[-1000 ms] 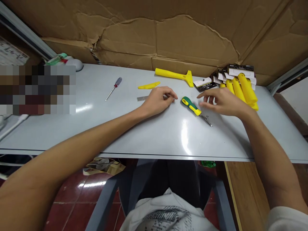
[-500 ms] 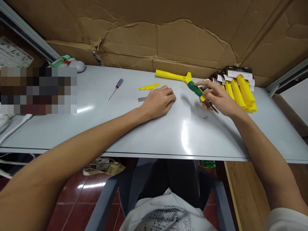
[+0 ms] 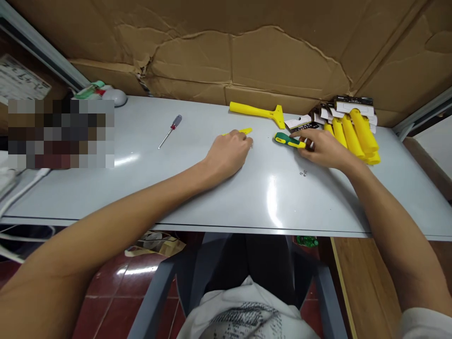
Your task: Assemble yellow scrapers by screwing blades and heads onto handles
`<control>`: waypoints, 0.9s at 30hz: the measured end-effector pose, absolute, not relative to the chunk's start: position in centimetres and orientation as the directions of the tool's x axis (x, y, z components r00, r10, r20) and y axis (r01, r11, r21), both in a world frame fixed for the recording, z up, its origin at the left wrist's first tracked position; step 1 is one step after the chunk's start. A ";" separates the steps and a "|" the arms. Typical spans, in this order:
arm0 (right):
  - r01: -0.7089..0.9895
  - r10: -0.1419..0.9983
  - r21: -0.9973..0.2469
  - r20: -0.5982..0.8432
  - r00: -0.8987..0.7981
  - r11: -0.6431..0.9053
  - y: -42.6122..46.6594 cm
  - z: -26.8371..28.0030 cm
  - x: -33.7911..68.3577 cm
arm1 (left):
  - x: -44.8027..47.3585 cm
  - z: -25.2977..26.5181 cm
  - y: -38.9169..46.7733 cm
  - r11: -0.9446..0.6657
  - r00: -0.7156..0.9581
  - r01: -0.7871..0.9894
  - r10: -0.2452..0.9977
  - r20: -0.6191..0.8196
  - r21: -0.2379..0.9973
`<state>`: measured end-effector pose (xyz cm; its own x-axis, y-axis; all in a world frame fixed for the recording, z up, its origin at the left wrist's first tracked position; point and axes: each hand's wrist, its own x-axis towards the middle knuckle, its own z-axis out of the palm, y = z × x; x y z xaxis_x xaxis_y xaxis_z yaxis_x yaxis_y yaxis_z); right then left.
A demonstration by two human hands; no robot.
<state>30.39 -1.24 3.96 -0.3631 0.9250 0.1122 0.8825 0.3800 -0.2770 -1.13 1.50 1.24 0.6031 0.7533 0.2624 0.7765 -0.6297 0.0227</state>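
Note:
My left hand [image 3: 229, 151] rests low over the table with its fingers curled. A yellow plastic strip [image 3: 246, 131] sticks out behind these fingers, and a small metal edge [image 3: 251, 146] shows at their right; the grip itself is mostly hidden. In my right hand [image 3: 320, 147] is a green and yellow screwdriver [image 3: 287, 140], its handle pointing left, its shaft hidden by the hand. Just beyond that handle lies a yellow scraper [image 3: 256, 111] with a wide head. Several small screws [image 3: 303, 173] are on the table below my right hand.
A second screwdriver [image 3: 170, 132] with a grey handle lies to the left. Several yellow scraper handles [image 3: 358, 136] with packaging cards are piled at the right. Cardboard [image 3: 197, 56] stands along the back edge. A white cable [image 3: 24, 190] is at far left.
The screwdriver has come away from the scraper head and lower, with its handle swung leftward. The yellow strip has shifted right with my left hand, and the metal blade left of it is now mostly covered.

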 end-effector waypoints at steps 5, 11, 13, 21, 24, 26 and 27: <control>0.877 0.921 -0.284 0.079 -0.381 0.387 -1.4 5.5 31.2 | -0.6 0.8 1.9 -0.766 0.733 0.640 0.633 0.248 0.063; 0.821 0.917 -0.426 0.056 -0.396 0.381 -2.7 8.1 32.3 | -0.3 0.1 2.2 -0.843 0.803 0.534 0.527 0.278 0.057; 0.813 0.893 -0.469 -0.102 -0.438 0.345 -3.0 8.3 32.4 | -0.3 -0.1 2.1 -0.841 0.799 0.537 0.530 0.285 0.060; 0.888 0.819 -0.402 -0.416 -0.395 0.224 -3.4 7.2 30.7 | -0.8 0.4 3.0 -0.793 0.691 0.527 0.609 0.390 0.305; 0.885 0.823 -0.401 -0.401 -0.402 0.238 -3.5 7.3 30.4 | -1.3 0.7 4.1 -0.681 0.517 0.589 0.732 0.445 0.435; 0.883 0.831 -0.400 -0.383 -0.404 0.245 -3.5 7.4 30.3 | -1.6 0.7 4.8 -0.617 0.418 0.618 0.783 0.461 0.486; 0.881 0.832 -0.400 -0.376 -0.407 0.251 -3.5 7.5 30.3 | -1.7 0.7 5.1 -0.598 0.392 0.624 0.796 0.461 0.502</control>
